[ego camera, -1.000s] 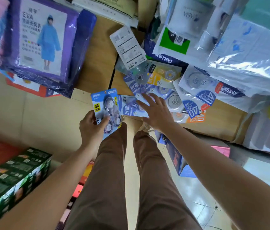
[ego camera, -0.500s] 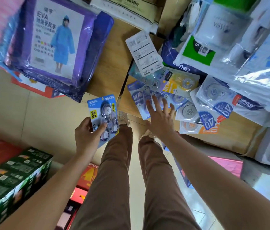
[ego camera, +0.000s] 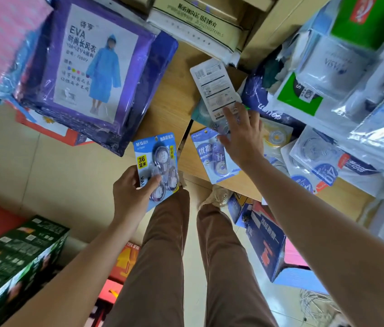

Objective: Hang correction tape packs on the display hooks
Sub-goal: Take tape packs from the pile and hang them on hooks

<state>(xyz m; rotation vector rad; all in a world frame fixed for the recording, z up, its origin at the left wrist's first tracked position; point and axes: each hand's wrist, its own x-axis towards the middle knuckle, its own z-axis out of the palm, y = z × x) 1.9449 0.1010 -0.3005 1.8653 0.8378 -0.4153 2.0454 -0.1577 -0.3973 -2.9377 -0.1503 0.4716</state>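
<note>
My left hand [ego camera: 132, 192] grips a blue correction tape pack [ego camera: 155, 159] marked 36, held upright over the floor in front of the wooden table [ego camera: 169, 100]. My right hand [ego camera: 243, 135] reaches out with fingers spread over a pile of packs on the table. Its fingertips touch the lower end of a white pack lying face down [ego camera: 214, 88]. A blue pack [ego camera: 212, 156] lies just left of that hand. More packs marked 40 [ego camera: 323, 161] lie to the right. No display hooks are in view.
A purple raincoat package [ego camera: 92, 67] lies at the table's left. Plastic-wrapped goods [ego camera: 351, 67] are stacked at the right. Green boxes [ego camera: 16, 256] stand on the floor at my left, a blue carton [ego camera: 264, 244] at my right, my legs between them.
My right hand has moved up the pile, from the blue packs near the table edge to the white face-down pack. The left hand keeps its grip on the blue pack.
</note>
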